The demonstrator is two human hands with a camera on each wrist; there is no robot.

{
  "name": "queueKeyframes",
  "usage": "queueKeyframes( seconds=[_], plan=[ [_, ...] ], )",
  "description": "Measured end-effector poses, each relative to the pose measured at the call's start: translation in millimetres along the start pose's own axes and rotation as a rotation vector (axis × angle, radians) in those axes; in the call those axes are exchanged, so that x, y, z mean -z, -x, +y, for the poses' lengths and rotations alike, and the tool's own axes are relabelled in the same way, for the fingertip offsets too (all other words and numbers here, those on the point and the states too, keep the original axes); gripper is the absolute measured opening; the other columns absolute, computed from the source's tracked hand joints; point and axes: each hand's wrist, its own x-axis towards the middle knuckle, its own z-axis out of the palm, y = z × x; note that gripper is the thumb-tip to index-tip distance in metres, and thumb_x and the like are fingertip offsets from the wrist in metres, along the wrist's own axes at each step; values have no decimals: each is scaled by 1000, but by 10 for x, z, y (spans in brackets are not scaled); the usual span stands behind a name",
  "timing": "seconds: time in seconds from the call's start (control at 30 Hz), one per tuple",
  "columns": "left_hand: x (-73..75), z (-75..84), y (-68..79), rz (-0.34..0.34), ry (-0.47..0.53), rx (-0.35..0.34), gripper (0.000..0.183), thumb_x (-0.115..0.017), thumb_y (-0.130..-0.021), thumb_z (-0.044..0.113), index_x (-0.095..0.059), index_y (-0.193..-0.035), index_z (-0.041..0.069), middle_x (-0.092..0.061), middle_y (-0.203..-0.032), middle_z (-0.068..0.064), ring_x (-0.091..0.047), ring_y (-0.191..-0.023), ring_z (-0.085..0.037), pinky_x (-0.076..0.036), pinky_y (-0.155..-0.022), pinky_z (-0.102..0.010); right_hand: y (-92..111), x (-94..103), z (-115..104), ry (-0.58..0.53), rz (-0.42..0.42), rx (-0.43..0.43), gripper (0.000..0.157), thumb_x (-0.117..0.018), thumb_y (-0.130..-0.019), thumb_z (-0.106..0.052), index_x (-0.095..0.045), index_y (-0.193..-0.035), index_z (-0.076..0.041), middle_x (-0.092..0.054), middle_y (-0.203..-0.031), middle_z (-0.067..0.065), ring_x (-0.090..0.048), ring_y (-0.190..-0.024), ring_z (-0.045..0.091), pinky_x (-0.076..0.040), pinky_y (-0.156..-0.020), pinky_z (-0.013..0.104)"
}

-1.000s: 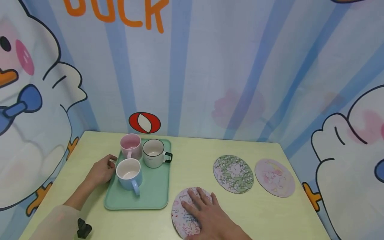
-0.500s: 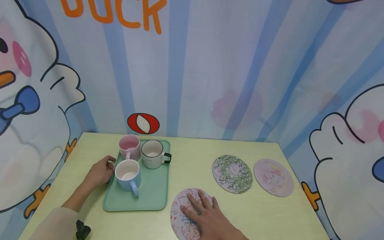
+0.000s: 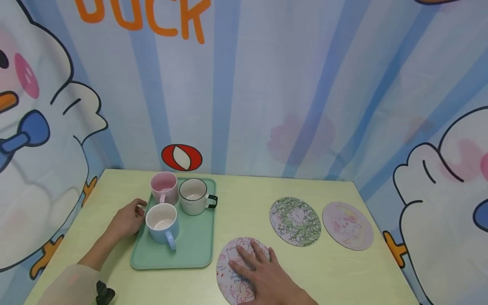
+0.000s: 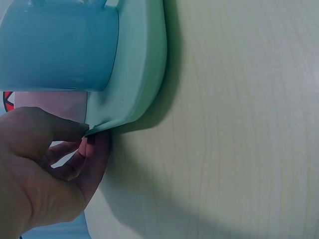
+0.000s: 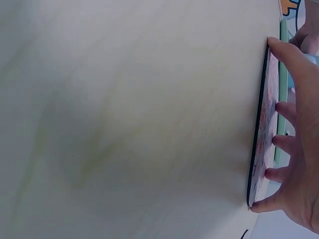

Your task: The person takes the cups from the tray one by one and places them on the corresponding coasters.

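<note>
My left hand (image 3: 128, 218) pinches the left rim of a green tray (image 3: 194, 250); in the left wrist view the thumb (image 4: 70, 130) lies over the rim and the other fingers come up from below. On the tray stand a pink mug (image 3: 165, 186), a white mug (image 3: 193, 197) with a black handle and a light blue mug (image 3: 163, 223). My right hand (image 3: 267, 279) rests with spread fingers on a round pink patterned mat (image 3: 227, 264) to the right of the tray. In the right wrist view its fingertips touch the top of the mat (image 5: 264, 129), thumb and little finger near opposite edges.
Farther right on the pale wooden table (image 3: 324, 279) lie a round green floral mat (image 3: 299, 220) and a round pink mat (image 3: 348, 226), side by side. A blue striped curtain (image 3: 251, 93) with cartoon ducks hangs behind the table.
The view has shifted slightly. Both hands keep their places on the tray rim and the patterned mat; the mat moves a little under the right hand.
</note>
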Motion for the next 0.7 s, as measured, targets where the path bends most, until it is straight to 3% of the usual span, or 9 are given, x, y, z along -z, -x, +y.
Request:
queueKeyframes(
  seconds=[0.33,0.7],
  plan=[
    [21,-48,41,0,-18,-17,38,-54,-98,4,-49,-132,-11,-59,-101,-17,-59,-85,-28,-46,-69,-37,-89,-36,35,-10,32,-10,97,-50,-86,-89,-27,-167,-41,-19,-176,0,-18,-159,45,-33,-105,80],
    [-21,-19,-1,7,-17,-46,38,-54,-96,5,-50,-131,-11,-60,-99,-16,-59,-85,-27,-46,-70,-37,-121,-15,98,-37,8,-68,99,-46,-84,-93,-24,-167,-44,-16,-177,-3,-11,-161,42,-25,-110,80]
  ],
)
